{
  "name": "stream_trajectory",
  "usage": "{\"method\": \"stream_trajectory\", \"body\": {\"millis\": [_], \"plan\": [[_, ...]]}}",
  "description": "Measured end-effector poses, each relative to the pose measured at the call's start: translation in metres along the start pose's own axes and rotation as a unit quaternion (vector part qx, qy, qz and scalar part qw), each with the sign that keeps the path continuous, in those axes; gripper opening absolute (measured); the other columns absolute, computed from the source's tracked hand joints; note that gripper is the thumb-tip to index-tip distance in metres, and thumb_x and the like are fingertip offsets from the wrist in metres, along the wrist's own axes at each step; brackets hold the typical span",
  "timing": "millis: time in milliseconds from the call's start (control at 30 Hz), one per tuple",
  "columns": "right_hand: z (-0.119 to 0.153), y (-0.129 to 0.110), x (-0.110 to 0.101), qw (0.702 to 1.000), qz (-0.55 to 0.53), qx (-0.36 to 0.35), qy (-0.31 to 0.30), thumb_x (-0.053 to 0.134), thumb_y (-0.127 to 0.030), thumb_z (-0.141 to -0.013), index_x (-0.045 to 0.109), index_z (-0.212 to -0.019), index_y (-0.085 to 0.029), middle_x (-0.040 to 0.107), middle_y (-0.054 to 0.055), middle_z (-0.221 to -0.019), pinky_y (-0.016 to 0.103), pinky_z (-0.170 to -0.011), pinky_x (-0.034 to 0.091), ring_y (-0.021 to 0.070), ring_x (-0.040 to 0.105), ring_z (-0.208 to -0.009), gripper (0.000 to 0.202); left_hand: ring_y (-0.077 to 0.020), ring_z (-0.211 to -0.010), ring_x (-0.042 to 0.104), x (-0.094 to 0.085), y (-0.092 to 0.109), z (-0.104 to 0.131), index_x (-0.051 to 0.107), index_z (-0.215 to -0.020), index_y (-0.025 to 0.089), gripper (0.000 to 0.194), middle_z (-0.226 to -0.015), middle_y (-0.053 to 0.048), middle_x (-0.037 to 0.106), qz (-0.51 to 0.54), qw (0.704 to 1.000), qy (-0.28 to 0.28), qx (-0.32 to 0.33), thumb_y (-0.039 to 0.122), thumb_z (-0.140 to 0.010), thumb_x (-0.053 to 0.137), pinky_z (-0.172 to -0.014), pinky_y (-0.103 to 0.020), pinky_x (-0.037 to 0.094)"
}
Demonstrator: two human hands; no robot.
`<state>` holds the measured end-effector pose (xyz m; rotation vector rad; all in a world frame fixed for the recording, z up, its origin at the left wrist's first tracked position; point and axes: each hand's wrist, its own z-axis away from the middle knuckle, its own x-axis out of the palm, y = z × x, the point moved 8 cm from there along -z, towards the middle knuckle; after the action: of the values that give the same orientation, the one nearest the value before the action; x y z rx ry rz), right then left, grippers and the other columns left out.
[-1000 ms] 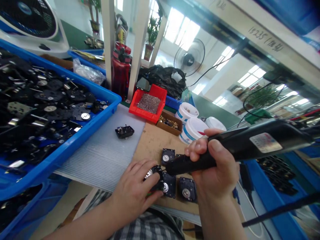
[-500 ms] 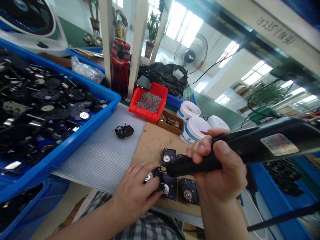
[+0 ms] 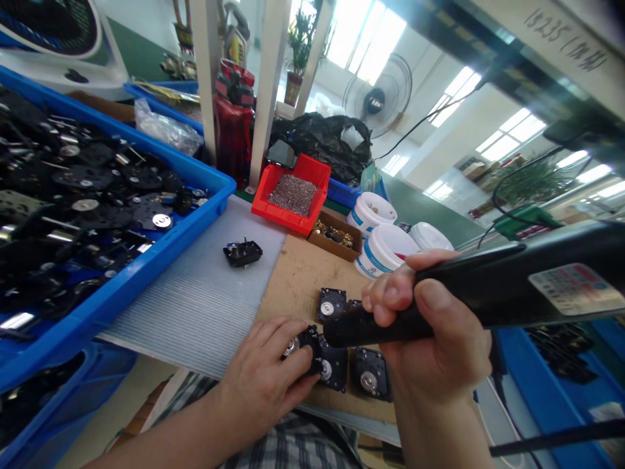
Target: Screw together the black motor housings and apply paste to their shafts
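Note:
My left hand [image 3: 266, 368] rests low over the cardboard, its fingers wrapped around a small black mechanism housing [image 3: 308, 342] with a silver disc. In my right hand [image 3: 437, 332] is a black electric screwdriver [image 3: 481, 280], tilted down to the left. Its nose is close to the right side of the held housing; whether the bit touches a screw cannot be made out. Similar black housings lie beside it: one farther back [image 3: 332, 303], one under the screwdriver's nose [image 3: 338, 372], one to the right [image 3: 372, 376]. Another is partly hidden behind the tool.
At left stands a blue bin [image 3: 215, 203] heaped with black parts. One black assembly [image 3: 243, 255] sits on the grey ridged sheet [image 3: 195, 293]. Beyond the cardboard [image 3: 288, 277] are a red tray [image 3: 286, 223] of small screws, a box [image 3: 327, 249] of brass pieces and white tubs [image 3: 374, 260].
The screwdriver and my right hand have shifted very slightly, and the camera view has turned a little. My left hand keeps the same hold on the housing.

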<state>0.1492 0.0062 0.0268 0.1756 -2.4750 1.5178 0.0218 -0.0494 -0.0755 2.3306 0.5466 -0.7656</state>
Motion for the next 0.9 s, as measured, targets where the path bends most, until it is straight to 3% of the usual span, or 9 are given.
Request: {"method": "stream_trajectory", "body": {"millis": [233, 900], "plan": [[0.004, 0.001, 0.007, 0.999, 0.029, -0.017, -0.030, 0.065, -0.014, -0.078, 0.059, -0.089, -0.019, 0.057, -0.006, -0.063, 0.025, -0.048, 0.044, 0.0088, 0.053, -0.045, 0.014, -0.0283, -0.095, 0.057, 0.002, 0.000, 0.002, 0.062, -0.087, 0.016, 0.006, -0.109, -0.013, 0.063, -0.002, 1.000, 0.007, 0.004, 0.021, -0.085, 0.061, -0.077, -0.044, 0.055], [0.004, 0.004, 0.012, 0.998, 0.048, -0.024, -0.032, 0.061, -0.007, -0.074, 0.057, -0.086, -0.018, 0.057, -0.007, -0.060, 0.025, -0.048, 0.045, 0.0069, 0.050, -0.043, 0.016, -0.0281, -0.095, 0.056, 0.011, -0.005, 0.007, 0.058, -0.090, 0.016, 0.008, -0.112, -0.013, 0.060, 0.018, 1.000, 0.009, 0.004, 0.021, -0.086, 0.061, -0.077, -0.045, 0.056]]}}
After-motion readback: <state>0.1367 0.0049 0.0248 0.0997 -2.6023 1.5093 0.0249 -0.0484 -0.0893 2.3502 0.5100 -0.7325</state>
